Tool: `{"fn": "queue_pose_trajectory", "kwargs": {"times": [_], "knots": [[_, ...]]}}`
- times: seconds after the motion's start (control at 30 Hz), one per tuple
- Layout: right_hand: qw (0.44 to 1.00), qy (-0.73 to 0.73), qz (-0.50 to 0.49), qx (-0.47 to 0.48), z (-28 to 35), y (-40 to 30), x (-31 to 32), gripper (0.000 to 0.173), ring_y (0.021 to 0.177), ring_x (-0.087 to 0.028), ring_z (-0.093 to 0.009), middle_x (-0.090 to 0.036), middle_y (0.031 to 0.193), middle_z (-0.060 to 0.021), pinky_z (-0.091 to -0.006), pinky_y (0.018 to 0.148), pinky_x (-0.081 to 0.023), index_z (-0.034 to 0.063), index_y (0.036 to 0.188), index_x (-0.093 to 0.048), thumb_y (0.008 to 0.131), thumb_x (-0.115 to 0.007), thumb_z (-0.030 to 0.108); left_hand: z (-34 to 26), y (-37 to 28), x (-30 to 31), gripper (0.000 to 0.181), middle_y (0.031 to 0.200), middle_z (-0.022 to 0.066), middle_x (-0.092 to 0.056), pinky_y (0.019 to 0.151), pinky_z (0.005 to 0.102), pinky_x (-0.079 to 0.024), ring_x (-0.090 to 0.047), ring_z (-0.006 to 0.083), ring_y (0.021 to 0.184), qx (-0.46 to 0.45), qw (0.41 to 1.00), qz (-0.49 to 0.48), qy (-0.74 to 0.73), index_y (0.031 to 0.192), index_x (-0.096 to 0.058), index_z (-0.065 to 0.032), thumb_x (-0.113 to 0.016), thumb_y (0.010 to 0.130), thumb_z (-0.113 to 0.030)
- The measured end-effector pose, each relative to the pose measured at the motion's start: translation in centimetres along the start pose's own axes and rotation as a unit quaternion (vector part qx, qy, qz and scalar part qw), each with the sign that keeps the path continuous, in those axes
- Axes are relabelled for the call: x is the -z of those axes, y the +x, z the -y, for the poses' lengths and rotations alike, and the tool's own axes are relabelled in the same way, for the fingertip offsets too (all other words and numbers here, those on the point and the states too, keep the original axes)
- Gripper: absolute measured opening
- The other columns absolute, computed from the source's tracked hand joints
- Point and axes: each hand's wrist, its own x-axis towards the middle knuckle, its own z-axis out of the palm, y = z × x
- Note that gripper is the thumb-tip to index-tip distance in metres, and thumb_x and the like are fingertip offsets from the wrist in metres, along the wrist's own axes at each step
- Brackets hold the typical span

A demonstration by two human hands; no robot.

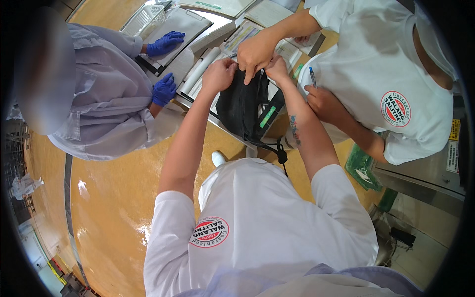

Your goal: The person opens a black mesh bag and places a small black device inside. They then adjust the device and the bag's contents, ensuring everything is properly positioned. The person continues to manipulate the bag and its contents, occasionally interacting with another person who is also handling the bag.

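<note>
A black fabric bag (237,102), perhaps a belt bag, rests at the near edge of a table covered with papers. My left hand (219,75) has its fingers closed on the bag's upper left edge. At the upper right side, my right hand (277,69) holds the bag too, its fingertips partly hidden behind a co-worker's hand (256,52). That hand reaches in between mine, with one finger pointing down onto the bag. A black strap with a cord stopper (282,156) hangs from the bag's lower end.
On the left a co-worker's blue-gloved hands (164,90) rest near a clipboard (178,31). Behind it stands a white plastic basket (148,16). The right co-worker's other hand holds a pen (313,77). A black binder with a green label (268,117) lies right of the bag.
</note>
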Motion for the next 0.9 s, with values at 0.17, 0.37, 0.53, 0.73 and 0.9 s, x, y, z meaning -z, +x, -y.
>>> {"fn": "queue_pose_trajectory", "kwargs": {"times": [0.17,0.37,0.53,0.73,0.9], "knots": [[0.998,0.036,0.044,-0.002,2.9,-0.1,0.0,0.027,0.101,-0.074,-0.043,-0.076,0.107,-0.0257,-0.0475,0.09,-0.057,-0.0006,0.114,-0.072,0.105,-0.063,0.022,5.4,7.7,-5.7,0.032,0.114,0.0227,-0.078,0.095,0.0497,-0.057,-0.072,0.0427,0.115,-0.073,0.994,0.045,0.07,0.118,-0.079,-0.0123,-0.065,0.098,-0.033],[0.997,0.025,0.053,0.048,5.0,-1.2,0.6,0.029,0.109,-0.071,-0.046,-0.076,0.112,-0.0246,-0.0485,0.095,-0.055,0.001,0.119,-0.071,0.106,-0.063,0.026,2.0,8.0,-5.4,0.029,0.106,0.0083,-0.076,0.089,0.036,-0.057,-0.07,0.0191,0.102,-0.229,0.924,0.086,-0.293,0.12,-0.072,-0.0032,-0.078,0.096,-0.017],[0.998,0.026,0.038,0.05,6.2,-2.2,1.1,0.03,0.109,-0.071,-0.045,-0.076,0.112,-0.0238,-0.0476,0.095,-0.055,0.0021,0.123,-0.07,0.106,-0.064,0.026,2.0,8.3,-2.7,0.029,0.121,0.0071,-0.072,0.099,0.0362,-0.054,-0.066,0.0169,0.114,-0.16,0.918,0.189,-0.31,0.128,-0.07,-0.0081,-0.074,0.101,-0.017],[0.992,0.1,0.02,0.071,6.5,-3.7,1.2,0.024,0.098,-0.073,-0.042,-0.075,0.107,-0.0225,-0.0481,0.086,-0.056,0.0017,0.114,-0.071,0.102,-0.07,0.022,3.4,9.6,-4.5,0.035,0.126,0.0095,-0.074,0.102,0.0393,-0.055,-0.068,0.0226,0.12,-0.223,0.933,0.178,-0.221,0.133,-0.071,-0.0086,-0.072,0.098,-0.014],[0.986,0.037,0.112,0.121,11.4,-8.5,2.8,0.016,0.098,-0.069,-0.043,-0.072,0.101,-0.0162,-0.0496,0.086,-0.053,0.0049,0.107,-0.069,0.104,-0.067,0.02,7.5,10.8,-7.4,0.026,0.112,0.0232,-0.078,0.093,0.0467,-0.057,-0.073,0.0419,0.108,-0.176,0.971,0.071,-0.143,0.115,-0.074,-0.002,-0.07,0.092,-0.014]]}}
